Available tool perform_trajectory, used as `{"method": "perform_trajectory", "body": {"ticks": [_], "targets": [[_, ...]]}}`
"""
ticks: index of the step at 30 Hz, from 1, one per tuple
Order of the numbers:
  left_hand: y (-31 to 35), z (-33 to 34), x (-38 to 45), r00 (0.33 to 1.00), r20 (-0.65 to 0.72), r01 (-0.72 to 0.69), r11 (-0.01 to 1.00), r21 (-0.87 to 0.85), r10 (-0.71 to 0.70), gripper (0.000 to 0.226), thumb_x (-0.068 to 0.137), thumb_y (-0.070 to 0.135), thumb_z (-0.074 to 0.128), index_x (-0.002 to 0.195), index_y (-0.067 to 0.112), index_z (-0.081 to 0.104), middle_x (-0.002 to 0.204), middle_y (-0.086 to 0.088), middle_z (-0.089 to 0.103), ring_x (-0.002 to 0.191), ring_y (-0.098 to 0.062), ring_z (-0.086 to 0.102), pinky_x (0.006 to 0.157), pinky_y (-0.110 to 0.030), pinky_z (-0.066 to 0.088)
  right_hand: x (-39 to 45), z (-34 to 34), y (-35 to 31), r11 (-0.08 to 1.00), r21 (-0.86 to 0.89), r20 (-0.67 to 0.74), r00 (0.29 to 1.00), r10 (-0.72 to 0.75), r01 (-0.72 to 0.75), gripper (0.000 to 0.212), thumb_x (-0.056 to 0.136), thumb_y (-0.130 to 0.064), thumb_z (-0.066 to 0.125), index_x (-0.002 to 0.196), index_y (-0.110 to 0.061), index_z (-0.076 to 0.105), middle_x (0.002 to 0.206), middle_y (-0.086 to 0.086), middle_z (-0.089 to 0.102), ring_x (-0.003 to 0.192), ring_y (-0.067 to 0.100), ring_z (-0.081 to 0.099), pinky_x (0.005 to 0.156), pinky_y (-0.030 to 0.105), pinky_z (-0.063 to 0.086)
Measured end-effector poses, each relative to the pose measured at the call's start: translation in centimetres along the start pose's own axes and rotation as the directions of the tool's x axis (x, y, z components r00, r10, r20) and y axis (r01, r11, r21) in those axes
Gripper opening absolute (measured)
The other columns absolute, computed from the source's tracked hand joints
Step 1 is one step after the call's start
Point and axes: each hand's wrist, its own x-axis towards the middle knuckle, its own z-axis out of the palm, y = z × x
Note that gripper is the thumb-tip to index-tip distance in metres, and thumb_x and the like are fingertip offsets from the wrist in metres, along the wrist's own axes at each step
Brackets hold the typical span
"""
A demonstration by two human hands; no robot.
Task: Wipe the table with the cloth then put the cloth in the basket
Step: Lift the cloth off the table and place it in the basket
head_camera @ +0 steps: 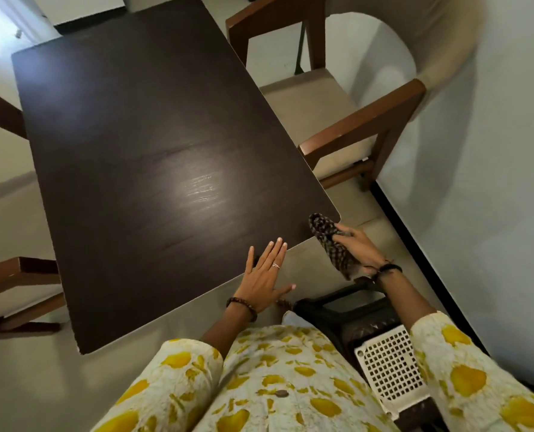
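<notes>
A dark wooden table (153,145) fills the middle of the head view. My right hand (357,246) is shut on a dark checked cloth (332,244), bunched up at the table's near right corner, its upper end over the table edge. My left hand (264,272) lies flat with fingers spread, fingertips on the table's near edge. A basket with white lattice sides and a dark frame (387,366) stands on the floor below my right arm, partly hidden by my sleeve.
A wooden chair with a beige seat (337,120) stands right of the table. More brown chair parts (13,275) show at the left. A white wall with a black skirting (477,213) runs along the right. A dark stool (343,310) sits by the basket.
</notes>
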Motion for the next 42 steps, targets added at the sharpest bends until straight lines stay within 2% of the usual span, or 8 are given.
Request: {"method": "perform_trajectory", "body": {"ticks": [5, 10, 15, 21, 24, 31, 38, 42], "targets": [[0.5, -1.1, -0.9, 0.994, -0.046, 0.065, 0.877, -0.476, -0.098, 0.085, 0.078, 0.074, 0.026, 0.142, 0.028, -0.004, 0.151, 0.01, -0.007, 0.137, -0.002, -0.012, 0.109, -0.031, -0.022, -4.5, 4.1, 2.4, 0.614, 0.742, 0.18, 0.963, 0.203, -0.268, 0.031, 0.098, -0.025, 0.037, 0.103, -0.005, 0.06, 0.106, 0.012, 0.062, 0.096, 0.023, 0.058, 0.083, 0.035, 0.047], [0.6, -2.9, -2.0, 0.956, 0.159, 0.24, 0.352, -0.905, -0.245, 0.07, 0.082, 0.05, 0.053, 0.141, 0.024, 0.028, 0.141, 0.004, 0.039, 0.125, -0.009, 0.04, 0.096, -0.018, 0.04, -6.5, 8.1, 4.4, 0.344, 0.919, 0.181, 0.981, 0.071, -0.195, 0.07, 0.075, -0.055, 0.053, 0.126, -0.007, 0.053, 0.124, 0.018, 0.058, 0.111, 0.032, 0.055, 0.09, 0.045, 0.049], [-0.1, -3.0, -2.0, 0.918, 0.361, 0.38, 0.102, -0.919, -0.161, 0.061, 0.084, 0.018, 0.065, 0.136, 0.023, 0.034, 0.123, 0.005, 0.054, 0.101, -0.007, 0.056, 0.064, -0.019, 0.053, -7.9, 9.9, 6.7, 0.275, 0.961, 0.058, 0.988, -0.142, -0.017, 0.072, 0.047, -0.045, 0.089, 0.107, -0.008, 0.072, 0.112, 0.014, 0.07, 0.103, 0.028, 0.067, 0.086, 0.042, 0.055], [3.2, -1.6, -1.7, 0.92, 0.391, 0.376, 0.26, -0.889, 0.004, 0.078, 0.077, -0.008, 0.065, 0.14, 0.016, 0.025, 0.129, -0.007, 0.049, 0.108, -0.015, 0.053, 0.08, -0.035, 0.055, -11.3, 9.1, 11.4, 0.143, 0.98, -0.142, 0.99, 0.016, 0.138, 0.036, 0.083, -0.021, 0.052, 0.113, -0.007, 0.064, 0.118, 0.013, 0.065, 0.108, 0.028, 0.063, 0.094, 0.045, 0.051], [6.1, -0.4, -1.7, 0.924, 0.369, 0.298, 0.416, -0.859, 0.1, 0.085, 0.074, -0.016, 0.063, 0.142, 0.009, 0.02, 0.126, -0.011, 0.045, 0.104, -0.013, 0.05, 0.071, -0.015, 0.054, -13.3, 7.6, 14.3, 0.166, 0.965, -0.225, 0.964, 0.143, 0.2, 0.039, 0.093, -0.015, 0.043, 0.131, -0.007, 0.049, 0.132, 0.015, 0.054, 0.124, 0.032, 0.049, 0.108, 0.05, 0.035], [15.9, 5.0, -1.1, 0.857, 0.444, 0.209, 0.611, -0.763, 0.261, 0.086, 0.074, -0.02, 0.059, 0.142, 0.011, 0.017, 0.137, -0.022, 0.041, 0.126, -0.031, 0.041, 0.101, -0.04, 0.04, -18.5, 1.3, 21.8, 0.288, 0.884, -0.456, 0.819, 0.349, 0.369, 0.021, 0.088, 0.0, 0.056, 0.1, -0.015, 0.064, 0.104, 0.001, 0.067, 0.097, 0.016, 0.062, 0.066, 0.035, 0.057], [24.0, 13.9, 2.3, 0.773, 0.461, -0.041, 0.76, -0.648, 0.435, 0.076, 0.073, -0.02, 0.054, 0.136, 0.015, 0.031, 0.138, -0.01, 0.039, 0.126, -0.021, 0.039, 0.106, -0.036, 0.037, -17.8, -6.0, 29.9, 0.459, 0.835, -0.531, 0.666, 0.524, 0.305, 0.032, 0.083, 0.001, 0.065, 0.109, -0.014, 0.054, 0.111, 0.009, 0.061, 0.092, 0.016, 0.059, 0.064, 0.027, 0.047], [25.5, 19.7, 4.9, 0.766, 0.478, -0.147, 0.841, -0.521, 0.43, 0.058, 0.071, -0.02, 0.052, 0.121, 0.009, 0.053, 0.128, -0.012, 0.052, 0.123, -0.026, 0.045, 0.099, -0.022, 0.034, -14.7, -8.2, 33.8, 0.554, 0.775, -0.613, 0.572, 0.545, 0.302, 0.042, 0.08, 0.013, 0.062, 0.111, -0.007, 0.041, 0.114, 0.022, 0.057, 0.102, 0.03, 0.057, 0.091, 0.049, 0.05]]}}
